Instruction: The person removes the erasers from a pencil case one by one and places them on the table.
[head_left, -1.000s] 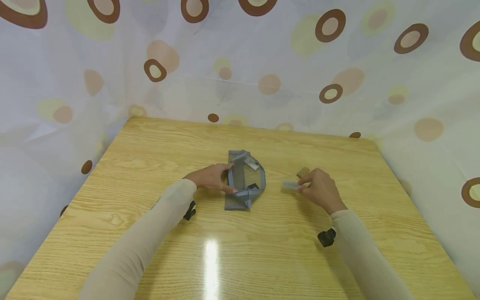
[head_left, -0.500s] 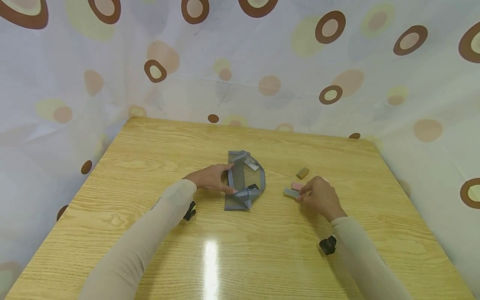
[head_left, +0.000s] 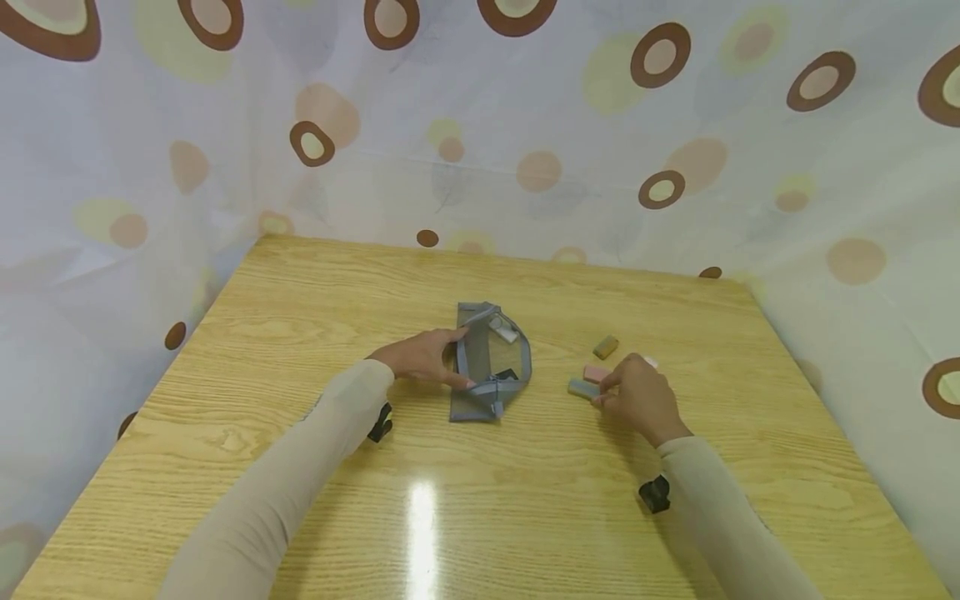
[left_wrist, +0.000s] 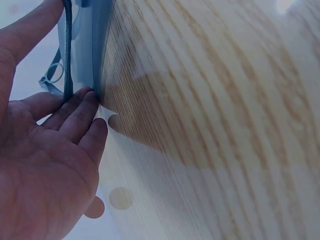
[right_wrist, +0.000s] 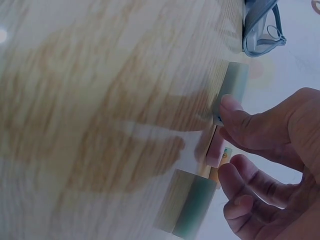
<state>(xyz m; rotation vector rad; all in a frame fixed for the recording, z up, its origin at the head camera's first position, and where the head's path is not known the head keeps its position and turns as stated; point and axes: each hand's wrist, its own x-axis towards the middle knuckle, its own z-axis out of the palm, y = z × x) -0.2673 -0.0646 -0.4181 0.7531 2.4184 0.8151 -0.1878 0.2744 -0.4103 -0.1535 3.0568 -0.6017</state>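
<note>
A grey-blue mesh zip pouch point(head_left: 472, 404) lies in the middle of the table with its mouth spread. A white item point(head_left: 504, 329) and a black item point(head_left: 507, 374) show inside it. My left hand point(head_left: 420, 354) holds the pouch's left edge, thumb and fingers set wide apart; in the left wrist view its fingertips point(left_wrist: 89, 95) meet the zip edge. To the right, my right hand point(head_left: 641, 400) pinches the end of a small grey-green block point(head_left: 582, 388), its thumb on top in the right wrist view. A pink block point(head_left: 596, 373) lies just beyond it.
A yellow-brown block point(head_left: 605, 347) lies farther back, and a pale block point(head_left: 651, 362) peeks out behind the right hand. A green-sided block point(right_wrist: 195, 205) is near the fingers in the right wrist view. A spotted curtain point(head_left: 480, 125) borders the wooden table point(head_left: 337, 275).
My right hand has brought the grey-green block slightly toward me and down beside the pink one, which came into sight. The left hand and the pouch have stayed put.
</note>
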